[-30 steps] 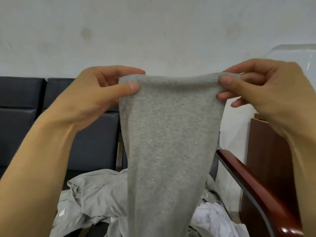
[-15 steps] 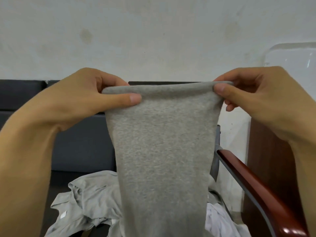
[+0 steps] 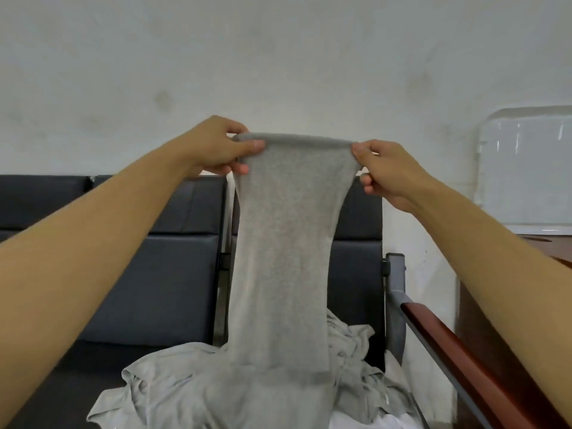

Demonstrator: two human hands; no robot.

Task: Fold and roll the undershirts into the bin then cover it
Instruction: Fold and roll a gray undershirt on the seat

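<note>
Both arms stretched forward. Left hand [image 3: 216, 148] pinches the top left corner of a folded grey undershirt [image 3: 284, 258], thumb in front, fingers curled behind. Right hand [image 3: 387, 171] pinches the top right corner the same way. Shirt hangs as a long strip between the hands, top edge taut, lower end on a pile of light grey clothes [image 3: 173, 388] below them. Clear plastic bin [image 3: 526, 168] well right of the right hand. Wooden armrest [image 3: 464, 351] under the right forearm.
</note>
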